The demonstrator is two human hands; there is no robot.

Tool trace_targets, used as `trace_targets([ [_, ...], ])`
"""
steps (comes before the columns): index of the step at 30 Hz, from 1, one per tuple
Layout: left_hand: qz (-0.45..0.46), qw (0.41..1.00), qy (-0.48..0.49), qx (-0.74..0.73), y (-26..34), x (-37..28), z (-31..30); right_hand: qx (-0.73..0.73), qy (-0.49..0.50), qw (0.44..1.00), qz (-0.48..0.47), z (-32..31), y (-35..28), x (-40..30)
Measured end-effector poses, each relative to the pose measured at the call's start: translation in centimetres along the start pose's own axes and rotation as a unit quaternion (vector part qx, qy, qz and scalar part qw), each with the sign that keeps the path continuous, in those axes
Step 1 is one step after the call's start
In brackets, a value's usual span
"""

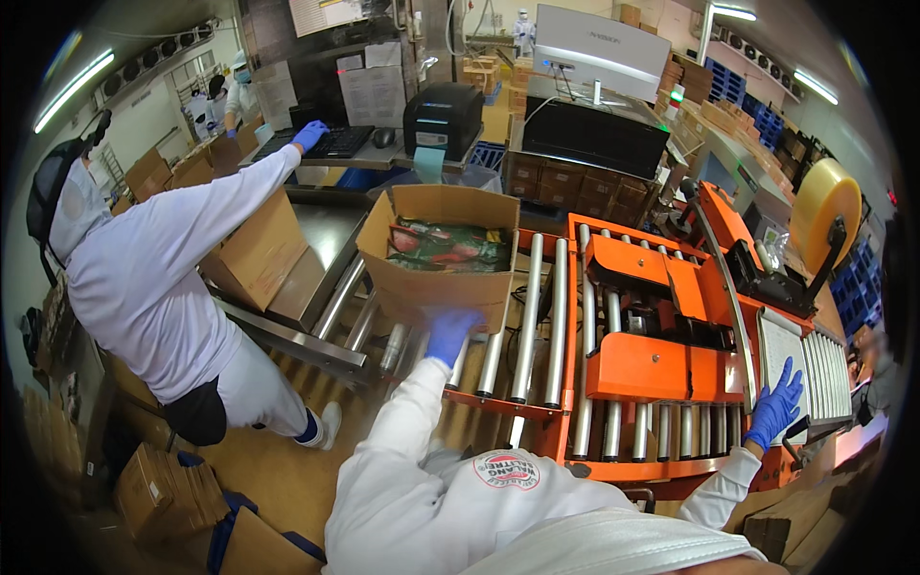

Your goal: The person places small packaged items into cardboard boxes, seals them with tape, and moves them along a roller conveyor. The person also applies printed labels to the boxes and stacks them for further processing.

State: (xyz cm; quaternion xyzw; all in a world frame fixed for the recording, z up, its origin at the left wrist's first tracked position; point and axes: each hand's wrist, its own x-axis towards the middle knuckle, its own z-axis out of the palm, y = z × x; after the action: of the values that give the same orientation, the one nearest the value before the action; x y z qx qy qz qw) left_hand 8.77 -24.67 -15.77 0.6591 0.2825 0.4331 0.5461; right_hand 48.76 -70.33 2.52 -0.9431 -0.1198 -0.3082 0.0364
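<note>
My left hand [454, 336], in a blue glove and blurred, is at the lower near side of an open cardboard carton [431, 291]. Whether its fingers grip the carton or only press on it cannot be made out. Green and red plastic packets [449, 246] fill the carton, whose flaps stand up. It sits on metal conveyor rollers [528, 320]. Over to the right, my blue-gloved right hand [776, 404] has its fingers spread at a clipboard with paper [782, 348] on an orange carton-sealing machine [650, 366], holding nothing.
At left, a co-worker [162, 266] reaches to a keyboard [345, 141]. Another open carton [259, 251] tilts by a steel platform. A label printer [443, 121] and a monitor [600, 50] stand behind the conveyor. A tape roll [826, 215] tops the sealer. Flattened cartons [165, 492] lie lower left.
</note>
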Motion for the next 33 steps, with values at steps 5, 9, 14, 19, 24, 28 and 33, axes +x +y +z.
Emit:
trace_targets([
  [5, -0.113, 0.976, -0.186, 0.008, 3.5, 2.0, -6.2, 0.513, 0.013, 0.849, -0.121, -3.7, -7.2, -0.5],
  [9, -0.168, 0.851, -0.139, 0.477, 6.6, 3.9, -19.6, 0.573, -0.186, 0.764, -0.231, -8.6, -15.5, -2.8],
  [14, 0.027, 0.936, -0.053, 0.348, 22.3, 7.3, -15.1, 0.652, -0.419, 0.561, -0.291, -9.3, -34.4, -4.4],
  [19, 0.092, 0.727, -0.330, 0.595, 19.7, 8.6, -9.7, 0.315, -0.297, 0.679, -0.593, -12.8, -49.1, -11.9],
  [24, 0.100, 0.797, -0.279, 0.527, 17.2, 13.3, -9.9, 0.300, -0.263, 0.752, -0.525, -12.1, -53.2, -11.8],
  [28, 0.176, 0.770, -0.113, 0.602, 12.1, 15.9, -9.1, 0.422, -0.056, 0.819, -0.384, -3.6, -58.3, -12.7],
  [33, 0.283, 0.718, 0.055, 0.633, 8.1, 20.3, -9.5, 0.385, 0.113, 0.822, -0.404, -4.1, -62.2, -11.1],
])
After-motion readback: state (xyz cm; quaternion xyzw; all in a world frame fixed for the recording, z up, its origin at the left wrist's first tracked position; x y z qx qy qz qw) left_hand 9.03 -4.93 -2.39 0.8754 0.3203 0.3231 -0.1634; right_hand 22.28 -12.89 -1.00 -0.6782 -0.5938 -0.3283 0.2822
